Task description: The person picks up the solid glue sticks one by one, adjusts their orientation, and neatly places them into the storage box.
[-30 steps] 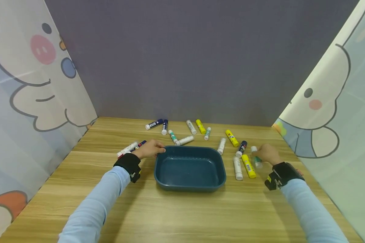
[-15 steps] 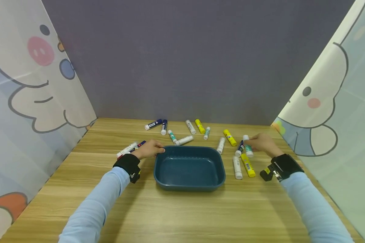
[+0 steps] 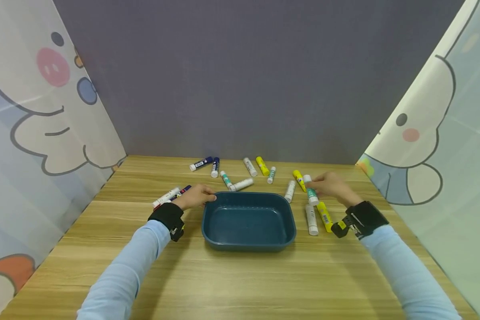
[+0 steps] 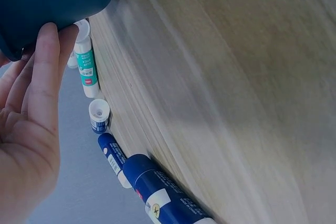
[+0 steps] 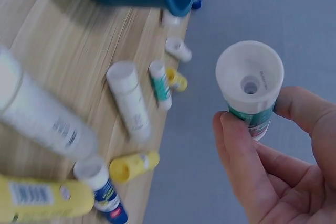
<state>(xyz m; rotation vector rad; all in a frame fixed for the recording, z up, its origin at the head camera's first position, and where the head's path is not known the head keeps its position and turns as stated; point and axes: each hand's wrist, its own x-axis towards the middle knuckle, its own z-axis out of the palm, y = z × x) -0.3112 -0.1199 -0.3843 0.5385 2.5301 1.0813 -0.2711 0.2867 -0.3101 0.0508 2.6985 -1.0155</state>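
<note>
A green-and-white glue stick (image 3: 310, 191) is pinched between the thumb and fingers of my right hand (image 3: 334, 187), right of the basin. The right wrist view shows its hollow white base (image 5: 249, 69) facing the camera, off the table. My left hand (image 3: 194, 198) grips the far left corner of a dark blue plastic basin (image 3: 249, 246); in the left wrist view its fingers (image 4: 46, 77) lie against the outer wall. Nothing lies inside the basin. Below the held stick are a white glue stick (image 3: 312, 220) and a yellow one (image 3: 325, 217).
More glue sticks lie behind the basin, among them a white one (image 3: 242, 184), a yellow one (image 3: 262, 166) and a navy one (image 3: 215, 167). By my left wrist lies another white one (image 3: 166, 197). A grey panel (image 3: 240, 89) stands along the table's back edge.
My right hand has lifted the green-and-white glue stick and carried it left, toward the basin. The left hand has stayed on the basin's corner, and the basin has not moved.
</note>
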